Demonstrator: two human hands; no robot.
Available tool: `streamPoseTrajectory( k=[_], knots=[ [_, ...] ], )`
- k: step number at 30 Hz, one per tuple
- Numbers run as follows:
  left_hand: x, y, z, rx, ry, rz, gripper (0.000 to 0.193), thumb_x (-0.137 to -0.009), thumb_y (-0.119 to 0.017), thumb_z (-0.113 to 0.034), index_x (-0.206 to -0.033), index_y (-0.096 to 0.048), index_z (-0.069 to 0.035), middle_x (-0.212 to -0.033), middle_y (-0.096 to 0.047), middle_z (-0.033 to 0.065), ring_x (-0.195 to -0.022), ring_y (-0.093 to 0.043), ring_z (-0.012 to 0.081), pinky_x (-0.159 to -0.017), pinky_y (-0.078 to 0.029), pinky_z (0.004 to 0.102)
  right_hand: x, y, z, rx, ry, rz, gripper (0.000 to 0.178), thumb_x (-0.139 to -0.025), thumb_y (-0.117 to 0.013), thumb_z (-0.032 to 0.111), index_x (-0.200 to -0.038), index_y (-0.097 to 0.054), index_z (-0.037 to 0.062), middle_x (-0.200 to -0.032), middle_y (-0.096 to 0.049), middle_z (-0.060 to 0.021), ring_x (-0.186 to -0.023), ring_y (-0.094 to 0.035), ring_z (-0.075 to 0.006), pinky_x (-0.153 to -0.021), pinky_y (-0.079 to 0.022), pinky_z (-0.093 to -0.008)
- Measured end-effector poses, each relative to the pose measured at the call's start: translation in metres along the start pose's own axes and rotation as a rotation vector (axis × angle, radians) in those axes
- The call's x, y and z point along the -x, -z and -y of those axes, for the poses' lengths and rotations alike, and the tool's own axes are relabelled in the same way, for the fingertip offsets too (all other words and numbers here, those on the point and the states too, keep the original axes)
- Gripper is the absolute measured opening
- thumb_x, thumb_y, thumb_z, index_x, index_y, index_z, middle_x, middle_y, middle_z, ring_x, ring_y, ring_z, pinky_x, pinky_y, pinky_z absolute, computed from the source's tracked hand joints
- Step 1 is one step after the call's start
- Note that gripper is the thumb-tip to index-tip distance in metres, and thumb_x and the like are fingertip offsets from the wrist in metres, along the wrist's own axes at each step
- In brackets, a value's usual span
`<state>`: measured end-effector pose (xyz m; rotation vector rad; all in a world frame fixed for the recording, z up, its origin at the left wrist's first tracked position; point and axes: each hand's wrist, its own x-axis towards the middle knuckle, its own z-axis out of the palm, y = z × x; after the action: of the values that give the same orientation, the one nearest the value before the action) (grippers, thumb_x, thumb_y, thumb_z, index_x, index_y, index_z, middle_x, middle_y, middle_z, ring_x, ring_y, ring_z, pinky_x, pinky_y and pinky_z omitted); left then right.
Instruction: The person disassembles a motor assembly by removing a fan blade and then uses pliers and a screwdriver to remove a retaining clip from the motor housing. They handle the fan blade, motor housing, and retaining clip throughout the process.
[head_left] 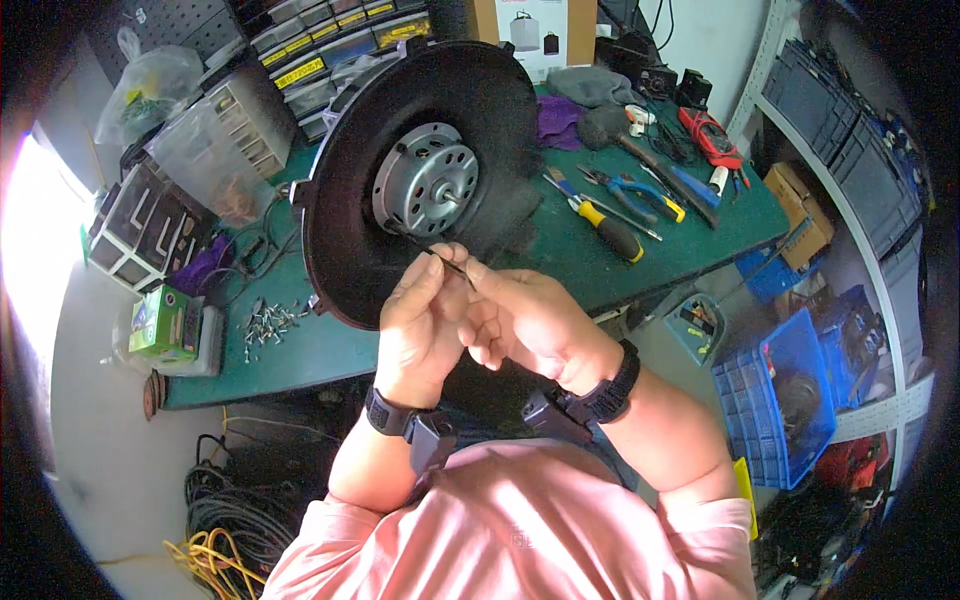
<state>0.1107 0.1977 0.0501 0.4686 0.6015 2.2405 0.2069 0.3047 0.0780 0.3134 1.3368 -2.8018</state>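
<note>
A large round black fan housing (pixel 345 190) stands tilted on the green workbench, its open side toward me. A silver motor (pixel 425 185) with a short shaft sits at its middle. Just below the motor, in front of the housing's lower rim, my hands meet at the fingertips. Between them runs a thin black wire (pixel 455 268); its upper end seems to lead toward the motor. My left hand (pixel 412 320) pinches it between thumb and fingers. From the other side, my right hand (pixel 535 318) pinches it too, its lower fingers curled. The fingers partly cover the wire.
Loose screws (pixel 270 325) lie on the green workbench (pixel 690 250) left of the housing. To the right are a yellow-black screwdriver (pixel 610 232), blue pliers (pixel 635 195), a hammer (pixel 665 170) and a red meter (pixel 708 137). Blue crates (pixel 775 400) stand at the lower right.
</note>
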Motion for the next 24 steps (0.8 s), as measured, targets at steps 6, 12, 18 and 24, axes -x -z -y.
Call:
streamPoseTrajectory(
  k=[6,12,18,24],
  knots=[
    [0.005,-0.004,-0.009,-0.072,0.07,-0.021,0.019,-0.094,-0.056,-0.019,-0.096,-0.058,-0.001,-0.09,-0.061,0.0098,-0.063,-0.059,0.0196,-0.063,-0.05,0.0322,-0.001,-0.006,0.011,0.59,0.308,-0.075,0.031,-0.092,-0.058,0.031,-0.078,-0.061,0.0038,-0.061,-0.059,-0.0046,-0.053,-0.06,-0.0142,-0.045,-0.045,-0.0254],
    [0.001,-0.001,-0.002,-0.132,0.003,-0.163,0.017,-0.095,-0.056,-0.02,-0.088,-0.06,-0.005,-0.081,-0.062,0.0047,-0.072,-0.058,0.0158,-0.07,-0.049,0.0309,0.011,-0.029,0.017,1.829,1.022,-0.235,0.011,-0.083,-0.053,0.014,-0.077,-0.056,0.0053,-0.07,-0.061,-0.0124,-0.065,-0.064,-0.0263,-0.054,-0.05,-0.0367],
    [-0.006,0.001,0.002,-0.067,0.018,-0.119,0.018,-0.093,-0.058,-0.018,-0.095,-0.063,-0.001,-0.087,-0.064,0.0073,-0.078,-0.059,0.0163,-0.071,-0.047,0.0277,0.009,-0.013,0.001,0.825,0.824,-0.299,0.016,-0.087,-0.066,0.014,-0.094,-0.062,0.0001,-0.074,-0.064,-0.0098,-0.06,-0.061,-0.0147,-0.052,-0.048,-0.0273],
    [0.0,0.0,-0.002,-0.025,0.034,0.0,0.022,-0.094,-0.055,-0.021,-0.104,-0.06,-0.001,-0.101,-0.063,0.0101,-0.092,-0.059,0.0216,-0.078,-0.047,0.033,0.003,-0.006,0.001,0.17,0.273,-0.207,0.031,-0.095,-0.054,0.033,-0.09,-0.061,0.0031,-0.071,-0.062,-0.0029,-0.053,-0.058,-0.0088,-0.045,-0.046,-0.02]
  ],
)
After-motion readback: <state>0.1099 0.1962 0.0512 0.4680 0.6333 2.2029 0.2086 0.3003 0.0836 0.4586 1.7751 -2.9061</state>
